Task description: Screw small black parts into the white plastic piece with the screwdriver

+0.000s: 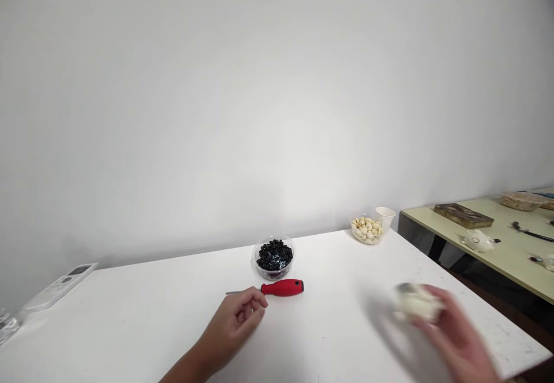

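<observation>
The person's right hand (454,337) is showing as a blur at the lower right of the frame, its grip closed around a pale, whitish, rounded lump (418,303) above the tabletop; the blur is hiding what the lump is. At the lower centre, the person's left hand (231,328) is lying just beside a steel screwdriver with a glossy red plastic handle (282,288), its fingers (251,305) loosely curled over the thin shaft. Whether that grip is closed on the shaft, I cannot tell. The screwdriver is lying flat on the white tabletop (329,325).

Just beyond the handle, a round clear plastic bowl (291,250) is holding shiny black beans (274,258). Farther right, near the far edge, a clear bowl (367,240) is holding peeled garlic cloves (367,227), with a white paper cup (385,217) standing just behind it. A white remote control (60,286) is lying at the left edge of the tabletop. At the right of the frame, a separate pale green table (511,262) is carrying a flat dark box (463,216) and a small white ceramic teapot (478,240).
</observation>
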Motion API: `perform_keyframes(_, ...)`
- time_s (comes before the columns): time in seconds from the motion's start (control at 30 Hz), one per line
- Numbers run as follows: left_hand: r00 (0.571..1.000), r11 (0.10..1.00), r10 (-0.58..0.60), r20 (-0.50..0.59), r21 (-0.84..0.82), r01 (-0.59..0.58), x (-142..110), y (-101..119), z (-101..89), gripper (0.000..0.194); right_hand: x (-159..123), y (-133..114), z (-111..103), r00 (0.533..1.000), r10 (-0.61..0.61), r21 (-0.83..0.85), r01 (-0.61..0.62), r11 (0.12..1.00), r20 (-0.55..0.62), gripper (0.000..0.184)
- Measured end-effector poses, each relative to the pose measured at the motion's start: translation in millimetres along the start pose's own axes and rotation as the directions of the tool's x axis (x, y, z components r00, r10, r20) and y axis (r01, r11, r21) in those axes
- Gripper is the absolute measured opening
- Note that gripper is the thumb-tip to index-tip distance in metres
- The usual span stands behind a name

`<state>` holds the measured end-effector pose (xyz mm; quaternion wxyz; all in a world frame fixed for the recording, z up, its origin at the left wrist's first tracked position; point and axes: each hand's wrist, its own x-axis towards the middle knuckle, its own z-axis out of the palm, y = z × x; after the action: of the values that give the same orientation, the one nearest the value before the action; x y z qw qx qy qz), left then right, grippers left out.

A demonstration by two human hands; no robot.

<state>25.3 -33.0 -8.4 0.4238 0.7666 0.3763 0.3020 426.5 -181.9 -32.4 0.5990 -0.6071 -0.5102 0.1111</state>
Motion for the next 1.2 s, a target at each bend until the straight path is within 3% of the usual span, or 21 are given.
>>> perform_keyframes(0.03,0.999,0.997,0.011,0.049,-0.082,-0.007,-1,1,0.9,0.038,5,-17,25,0.984,-0.017,-0.008,0.018,1.000,0.177,0.043)
perform_keyframes(0.1,0.987,0.966,0.049,0.151,-0.257,-0.008,-1,1,0.9,0.058,15,-56,78,0.874,-0.138,-0.003,0.158,0.987,0.466,0.041)
perform_keyframes(0.2,0.968,0.888,0.017,0.249,-0.449,0.100,2,1,-3.6,0.074,38,-110,143,0.659,-0.359,0.119,0.380,0.917,0.661,0.043)
perform_keyframes(0.27,0.960,0.849,-0.097,0.263,-0.481,0.217,5,3,-8.1,0.060,63,-130,170,0.596,-0.370,0.054,0.479,0.876,0.713,0.039)
perform_keyframes(0.33,0.952,0.816,-0.199,0.235,-0.498,0.293,6,5,-12.1,0.044,93,-135,191,0.597,-0.244,-0.191,0.571,0.799,0.764,0.025)
perform_keyframes(0.47,0.938,0.767,-0.268,0.221,-0.540,0.346,6,8,-16.1,0.036,142,-125,229,0.567,-0.100,-0.359,0.638,0.681,0.818,0.014)
perform_keyframes(0.67,0.937,0.806,-0.241,0.254,-0.486,0.339,6,8,-15.2,0.042,155,-119,271,0.472,0.064,-0.424,0.715,0.556,0.879,0.021)
perform_keyframes(0.87,0.932,0.815,-0.254,0.257,-0.462,0.350,6,9,-15.5,0.037,152,-114,272,0.448,0.128,-0.436,0.703,0.562,0.885,0.022)
perform_keyframes(1.2,0.930,0.811,-0.257,0.263,-0.465,0.356,5,10,-14.9,0.040,156,-108,276,0.418,0.169,-0.415,0.615,0.671,0.893,0.023)
